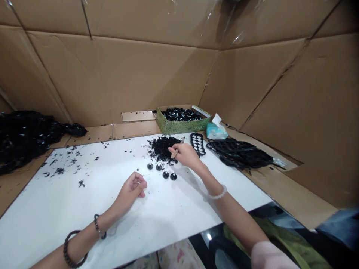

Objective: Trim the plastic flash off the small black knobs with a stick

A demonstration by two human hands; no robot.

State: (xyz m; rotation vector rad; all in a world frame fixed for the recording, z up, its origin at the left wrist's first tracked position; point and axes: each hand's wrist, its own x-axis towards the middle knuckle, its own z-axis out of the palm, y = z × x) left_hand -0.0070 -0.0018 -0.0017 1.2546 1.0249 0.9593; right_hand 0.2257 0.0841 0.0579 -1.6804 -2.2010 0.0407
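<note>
Small black rings (161, 147) lie in a loose heap toward the far side of a white bench (168, 224), right beside the fingers of the person's right hand (186, 155). That hand is closed in a pinch around a thin brown stick (174, 153), which slants across the edge of the heap. The left hand (134, 188) is nearer the viewer, low over the bench, its fingers loosely curled and the thumb close to the fingertips; whether it pinches anything small cannot be told.

Between the hands and the heap stand four black discs (165, 175), each with a pale stem pointing up, set in two pairs. Just right of the heap lies a flat black frame (198, 145) pierced with rows of round holes. Behind the heap, a green box (179, 127) is filled with glossy black pieces (182, 114). Beside the box sits a blue tissue packet (217, 131), a white tissue poking from its top, and in front of that a long bundle of black strips (241, 153).

Black scraps (59, 170) are scattered over the left of the bench; beyond them rises a large shiny black mound (28, 136). Cardboard walls (126, 78) enclose the back and right.
</note>
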